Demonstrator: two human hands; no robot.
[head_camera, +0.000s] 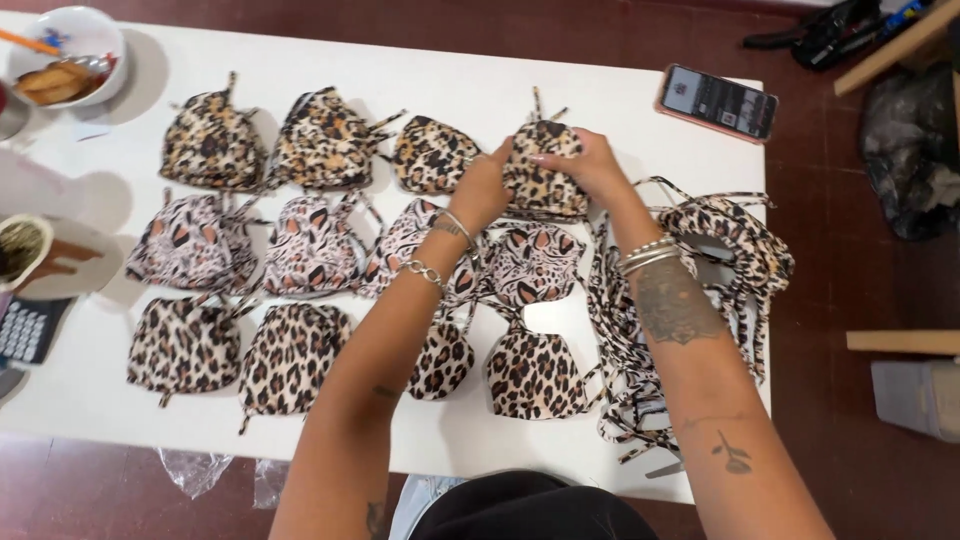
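Both of my hands hold one leopard-print fabric piece at the far right end of the back row on the white table. My left hand grips its left side, and my right hand pinches its top right edge. Several similar animal-print pieces lie in three rows: dark leopard ones at the back, pinkish ones in the middle, brown leopard ones at the front. A tangled heap of printed straps lies under and right of my right forearm.
A phone lies at the table's back right corner. A white bowl with food stands at the back left, a cup and a calculator at the left edge. Dark red floor surrounds the table; a black bag sits to the right.
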